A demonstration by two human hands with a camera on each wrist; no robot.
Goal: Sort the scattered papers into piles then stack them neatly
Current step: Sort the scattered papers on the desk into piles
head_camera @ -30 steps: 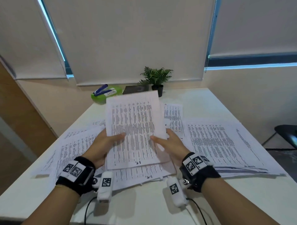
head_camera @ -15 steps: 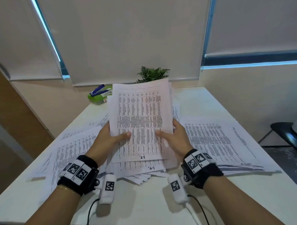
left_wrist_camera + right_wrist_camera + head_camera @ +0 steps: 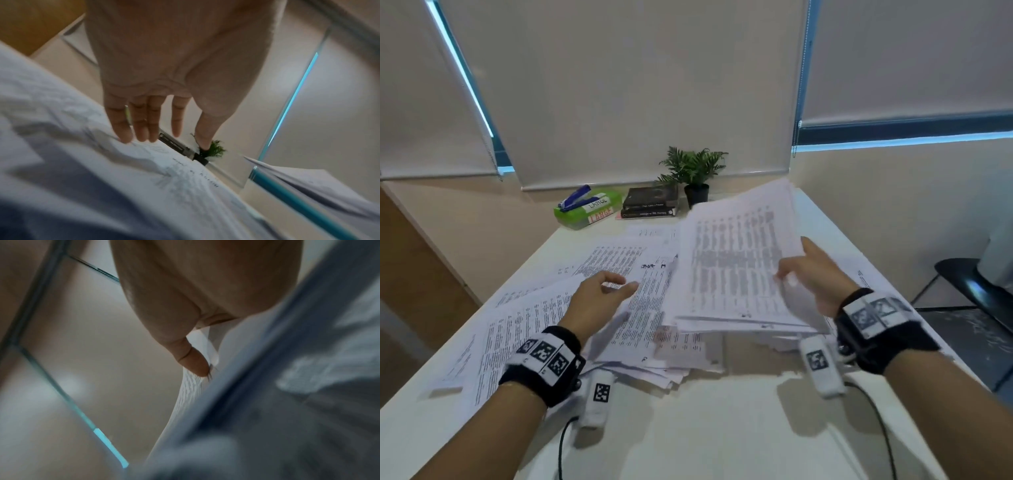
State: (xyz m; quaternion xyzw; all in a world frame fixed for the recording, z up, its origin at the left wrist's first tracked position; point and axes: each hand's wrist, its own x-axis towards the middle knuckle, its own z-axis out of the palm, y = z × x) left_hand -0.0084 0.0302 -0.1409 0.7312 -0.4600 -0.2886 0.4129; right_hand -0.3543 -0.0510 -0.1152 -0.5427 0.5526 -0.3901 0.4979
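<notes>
**Right hand pinching a sheaf, left hand free over the spread**

The right hand (image 3: 813,277) is pinching a thick sheaf of papers (image 3: 736,263) by its right edge, thumb on the printed face and fingers behind, as the right wrist view is also showing. The sheaf is hanging tilted above the tabletop (image 3: 722,428), right of centre, with its far corner raised toward the potted plant (image 3: 693,171). The left hand (image 3: 599,294) is gripping nothing: its fingers are lying straight and slightly apart, hovering just over the loose papers (image 3: 571,308), and the left wrist view suggests the fingertips are at or nearly at the top sheet.

The sorting is looking only partly done. One bundle is gathered in hand, but many sheets are lying fanned and overlapping from the left edge across the middle to the near edge, and more are showing at the right edge under the raised sheaf. No squared stack is visible yet, so gathering the rest and aligning everything is remaining.

Both forearms are reaching in from the near edge, the right wrist raised higher than the left. At the far edge are sitting a green box (image 3: 589,209) and two dark books (image 3: 650,202).
</notes>
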